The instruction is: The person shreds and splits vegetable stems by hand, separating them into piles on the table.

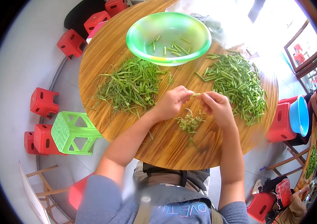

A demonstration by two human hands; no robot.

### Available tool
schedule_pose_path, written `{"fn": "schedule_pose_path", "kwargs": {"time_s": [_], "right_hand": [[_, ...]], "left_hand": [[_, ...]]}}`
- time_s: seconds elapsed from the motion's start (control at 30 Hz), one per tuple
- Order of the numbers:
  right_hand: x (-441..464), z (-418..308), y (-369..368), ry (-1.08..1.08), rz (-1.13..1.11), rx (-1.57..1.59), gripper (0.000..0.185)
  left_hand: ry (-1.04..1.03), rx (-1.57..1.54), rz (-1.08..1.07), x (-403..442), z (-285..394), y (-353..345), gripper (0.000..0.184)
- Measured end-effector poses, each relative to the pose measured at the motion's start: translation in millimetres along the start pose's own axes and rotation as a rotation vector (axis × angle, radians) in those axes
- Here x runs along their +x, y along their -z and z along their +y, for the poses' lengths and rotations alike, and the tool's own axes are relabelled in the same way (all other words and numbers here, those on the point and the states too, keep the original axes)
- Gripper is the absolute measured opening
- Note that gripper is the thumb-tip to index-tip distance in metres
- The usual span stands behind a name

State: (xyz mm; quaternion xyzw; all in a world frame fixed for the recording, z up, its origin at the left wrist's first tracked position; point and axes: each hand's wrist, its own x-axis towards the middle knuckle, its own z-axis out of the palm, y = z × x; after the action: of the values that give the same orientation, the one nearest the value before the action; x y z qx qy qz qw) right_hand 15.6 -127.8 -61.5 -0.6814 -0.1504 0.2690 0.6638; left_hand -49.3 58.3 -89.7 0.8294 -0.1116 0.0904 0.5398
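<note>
Over the middle of the round wooden table [162, 149], my left hand [170, 102] and my right hand [219, 107] pinch a short pale-green garlic scape piece [195, 95] between them, one at each end. Just below my fingers lies a small heap of pale scape buds and scraps [190, 123]. To the left of my left hand spreads a tangled pile of thin green tips [130, 84]. Beyond my right hand is a large pile of cut green stems [238, 86]. A green-and-yellow basin [168, 59] at the back holds several cut stems.
Clear plastic bags [212, 26] lie behind the basin. Red stools [44, 102] and a green stool [69, 132] stand on the floor at left. At right, a blue basin [300, 116] rests by a red stool, and other people sit at another table with greens [311, 162].
</note>
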Motion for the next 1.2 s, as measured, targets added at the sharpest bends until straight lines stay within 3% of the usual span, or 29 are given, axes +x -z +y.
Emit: {"fn": "schedule_pose_path", "kwargs": {"time_s": [0.47, 0.73, 0.83, 0.87, 0.93, 1.03, 1.2], "right_hand": [[0, 2, 7, -0.209, -0.1, 0.167, 0.014], [1, 7, 0, -0.095, -0.026, 0.244, 0.014], [2, 9, -4, -0.055, -0.026, 0.366, 0.013], [2, 10, -5, -0.042, -0.026, 0.405, 0.013], [0, 8, -9, 0.005, 0.055, 0.267, 0.012], [-1, 13, -15, 0.212, 0.241, -0.155, 0.009], [-2, 20, -16, 0.44, 0.213, -0.307, 0.008]], "left_hand": [[-0.112, 0.026, -0.047, -1, 0, 3, 0.033], [-0.055, -0.045, -0.016, -1, 0, -3, 0.037], [0.064, -0.293, 0.044, -4, -4, -15, 0.038], [0.009, -0.24, 0.13, -2, -5, -18, 0.034], [-0.105, -0.133, 0.304, 0, -2, -23, 0.028], [0.001, 0.189, 0.395, -1, 11, -17, 0.029], [0.25, -0.465, 0.19, -4, 3, -29, 0.021]]}}
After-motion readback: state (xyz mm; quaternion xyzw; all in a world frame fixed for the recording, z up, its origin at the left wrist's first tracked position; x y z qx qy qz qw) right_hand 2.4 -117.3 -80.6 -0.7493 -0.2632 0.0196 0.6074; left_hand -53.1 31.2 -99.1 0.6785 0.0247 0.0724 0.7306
